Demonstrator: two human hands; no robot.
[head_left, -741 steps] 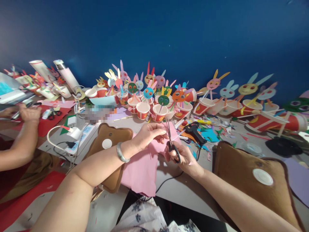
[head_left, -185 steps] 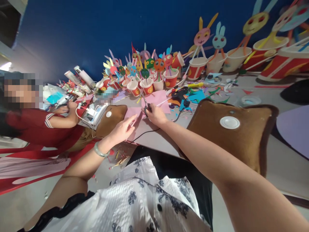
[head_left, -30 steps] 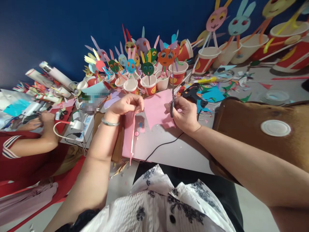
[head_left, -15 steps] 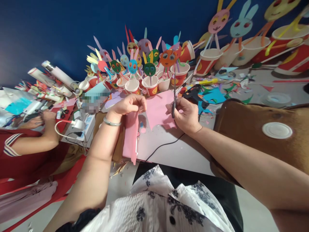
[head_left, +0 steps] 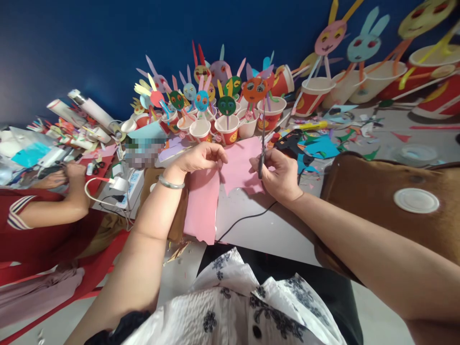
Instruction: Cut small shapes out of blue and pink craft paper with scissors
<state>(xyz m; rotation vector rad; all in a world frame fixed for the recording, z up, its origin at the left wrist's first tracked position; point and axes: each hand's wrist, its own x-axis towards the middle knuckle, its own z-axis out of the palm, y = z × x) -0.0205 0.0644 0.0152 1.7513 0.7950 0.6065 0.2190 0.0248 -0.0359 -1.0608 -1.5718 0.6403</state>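
Note:
In my right hand (head_left: 282, 175) is a pair of scissors (head_left: 263, 139) with dark handles, their blades pointing up and away from me. My left hand (head_left: 203, 157), with a bangle at the wrist, has its fingers curled at the top edge of a pink paper sheet (head_left: 201, 206), thumb against the paper; the exact pinch is partly hidden. This sheet hangs toward the table's front edge. Between my hands lies another pink paper piece (head_left: 242, 163) with a curved cut in its lower edge. My right fingertips are close to its right side.
Paper cups (head_left: 227, 130) carrying paper animal faces line the back by a blue wall. Colored scraps (head_left: 321, 143) lie behind my right hand. A brown cushion (head_left: 362, 201) with a white lid (head_left: 416, 200) sits right. Left are a power strip (head_left: 130, 189) and another person's arm (head_left: 59, 211).
The held pink sheet has swung down flatter and its right edge has shifted right. My left hand has moved slightly right. The scissors stay in my right hand; the view has shifted a little.

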